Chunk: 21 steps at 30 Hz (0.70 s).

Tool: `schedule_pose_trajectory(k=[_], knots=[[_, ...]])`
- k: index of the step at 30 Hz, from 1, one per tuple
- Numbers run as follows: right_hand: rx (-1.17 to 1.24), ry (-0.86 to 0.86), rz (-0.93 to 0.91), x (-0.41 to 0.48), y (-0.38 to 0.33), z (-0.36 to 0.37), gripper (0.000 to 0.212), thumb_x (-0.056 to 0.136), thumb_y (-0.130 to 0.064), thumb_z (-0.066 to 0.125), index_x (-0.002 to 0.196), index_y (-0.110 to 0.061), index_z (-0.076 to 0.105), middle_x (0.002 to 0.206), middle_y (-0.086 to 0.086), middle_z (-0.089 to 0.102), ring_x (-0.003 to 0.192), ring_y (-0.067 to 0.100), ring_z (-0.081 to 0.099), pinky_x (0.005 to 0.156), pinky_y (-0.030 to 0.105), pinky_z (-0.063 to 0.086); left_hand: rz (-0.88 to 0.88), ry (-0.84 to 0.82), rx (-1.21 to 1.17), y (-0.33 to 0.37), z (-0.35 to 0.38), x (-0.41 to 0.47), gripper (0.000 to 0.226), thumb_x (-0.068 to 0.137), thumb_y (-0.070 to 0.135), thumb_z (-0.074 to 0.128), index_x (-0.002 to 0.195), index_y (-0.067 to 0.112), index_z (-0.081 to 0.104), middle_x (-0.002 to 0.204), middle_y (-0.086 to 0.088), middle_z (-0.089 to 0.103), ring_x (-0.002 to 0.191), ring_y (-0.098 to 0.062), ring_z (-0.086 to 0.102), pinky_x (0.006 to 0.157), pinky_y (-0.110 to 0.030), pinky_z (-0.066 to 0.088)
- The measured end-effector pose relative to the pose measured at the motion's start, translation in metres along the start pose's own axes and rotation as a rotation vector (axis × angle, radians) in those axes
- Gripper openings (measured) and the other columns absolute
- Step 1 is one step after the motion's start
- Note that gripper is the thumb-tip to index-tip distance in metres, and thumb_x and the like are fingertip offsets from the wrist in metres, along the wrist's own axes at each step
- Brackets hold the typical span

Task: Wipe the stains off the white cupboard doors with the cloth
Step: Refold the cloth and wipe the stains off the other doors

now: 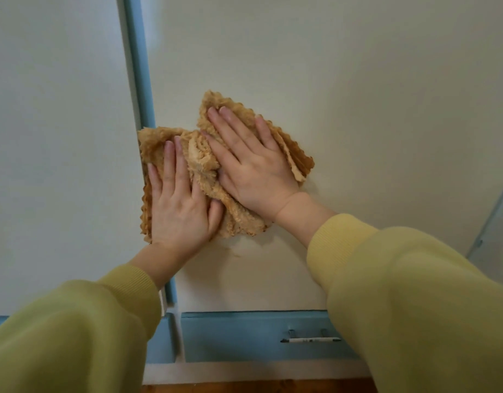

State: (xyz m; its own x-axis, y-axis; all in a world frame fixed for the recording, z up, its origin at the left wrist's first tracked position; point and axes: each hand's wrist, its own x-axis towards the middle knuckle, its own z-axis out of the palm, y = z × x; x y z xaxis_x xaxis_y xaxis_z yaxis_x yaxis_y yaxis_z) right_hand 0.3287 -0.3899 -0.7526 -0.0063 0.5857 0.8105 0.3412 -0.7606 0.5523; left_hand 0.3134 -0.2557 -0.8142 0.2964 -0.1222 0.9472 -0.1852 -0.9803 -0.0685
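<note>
— Where is the cloth [205, 165] kept?
— Just right of the blue strip [139, 66], pressed against the door [358, 80].
— How is the grip set?
— Nothing is clamped: left hand [179, 205] and right hand [250, 168] are laid flat, fingers straight, likely so pressure is spread. A faint stain [239, 252] is seen lower down.

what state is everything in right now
cloth, bunched, pressed against the right door
left hand, fingers straight, pressing the cloth
right hand, flat on the cloth
right door, faint mark just below the cloth
handle, untouched
</note>
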Motion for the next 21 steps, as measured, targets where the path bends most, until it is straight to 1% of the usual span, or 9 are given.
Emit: schedule_pose_trajectory(k=[4, 7, 10, 14, 18, 19, 21], knots=[[0.058, 0.071, -0.050, -0.008, 0.020, -0.003, 0.038, 0.081, -0.016, 0.048, 0.113, -0.005, 0.065, 0.124, 0.015, 0.059, 0.118, 0.029, 0.055, 0.102, 0.046, 0.026, 0.105, -0.024, 0.051, 0.004, -0.002, 0.007, 0.071, 0.088, 0.040, 0.033, 0.141, -0.002, 0.016, 0.143, -0.033, 0.024, 0.134, -0.038, 0.011, 0.113, -0.043, -0.006], [0.050, 0.067, -0.025, -0.029, 0.048, -0.013, 0.038, 0.082, -0.019, 0.050, 0.116, -0.005, 0.063, 0.127, 0.016, 0.057, 0.121, 0.029, 0.051, 0.106, 0.044, 0.021, 0.223, -0.027, 0.061, 0.028, 0.000, 0.021, 0.069, 0.088, 0.041, 0.035, 0.141, 0.000, 0.019, 0.144, -0.030, 0.025, 0.135, -0.037, 0.012, 0.112, -0.046, -0.003], [-0.023, 0.047, 0.028, -0.058, 0.085, -0.026, 0.039, 0.086, -0.024, 0.048, 0.120, -0.007, 0.057, 0.132, 0.016, 0.052, 0.126, 0.027, 0.044, 0.108, 0.043, 0.016, 0.324, -0.001, 0.049, 0.065, 0.005, 0.038, 0.068, 0.088, 0.041, 0.039, 0.141, 0.001, 0.024, 0.145, -0.027, 0.027, 0.135, -0.035, 0.013, 0.111, -0.049, -0.001], [-0.074, 0.040, 0.187, -0.100, 0.119, -0.042, 0.045, 0.092, -0.033, 0.036, 0.131, -0.011, 0.044, 0.137, 0.018, 0.046, 0.131, 0.026, 0.033, 0.111, 0.039, 0.011, 0.369, -0.004, 0.002, 0.117, 0.014, 0.051, 0.067, 0.086, 0.042, 0.043, 0.141, 0.007, 0.030, 0.147, -0.023, 0.028, 0.137, -0.031, 0.016, 0.111, -0.050, 0.002], [-0.088, 0.050, 0.434, -0.140, 0.134, -0.049, 0.053, 0.095, -0.042, 0.025, 0.136, -0.013, 0.038, 0.139, 0.022, 0.041, 0.133, 0.028, 0.026, 0.114, 0.034, 0.003, 0.364, 0.007, -0.084, 0.158, 0.022, 0.052, 0.066, 0.084, 0.044, 0.045, 0.142, 0.014, 0.033, 0.148, -0.020, 0.029, 0.138, -0.031, 0.022, 0.111, -0.049, 0.001], [-0.094, 0.063, 0.493, -0.149, 0.133, -0.049, 0.055, 0.095, -0.044, 0.023, 0.137, -0.012, 0.038, 0.139, 0.024, 0.039, 0.133, 0.029, 0.024, 0.114, 0.036, 0.003, 0.376, 0.006, -0.089, 0.166, 0.024, 0.052, 0.066, 0.084, 0.044, 0.046, 0.141, 0.014, 0.034, 0.148, -0.020, 0.029, 0.138, -0.031, 0.023, 0.111, -0.049, 0.000], [-0.096, 0.112, 0.601, -0.164, 0.133, -0.047, 0.057, 0.095, -0.045, 0.021, 0.137, -0.010, 0.037, 0.139, 0.027, 0.037, 0.133, 0.031, 0.023, 0.111, 0.044, 0.010, 0.408, -0.007, -0.098, 0.180, 0.028, 0.049, 0.065, 0.083, 0.043, 0.046, 0.141, 0.014, 0.035, 0.148, -0.018, 0.030, 0.138, -0.031, 0.025, 0.111, -0.049, 0.000]])
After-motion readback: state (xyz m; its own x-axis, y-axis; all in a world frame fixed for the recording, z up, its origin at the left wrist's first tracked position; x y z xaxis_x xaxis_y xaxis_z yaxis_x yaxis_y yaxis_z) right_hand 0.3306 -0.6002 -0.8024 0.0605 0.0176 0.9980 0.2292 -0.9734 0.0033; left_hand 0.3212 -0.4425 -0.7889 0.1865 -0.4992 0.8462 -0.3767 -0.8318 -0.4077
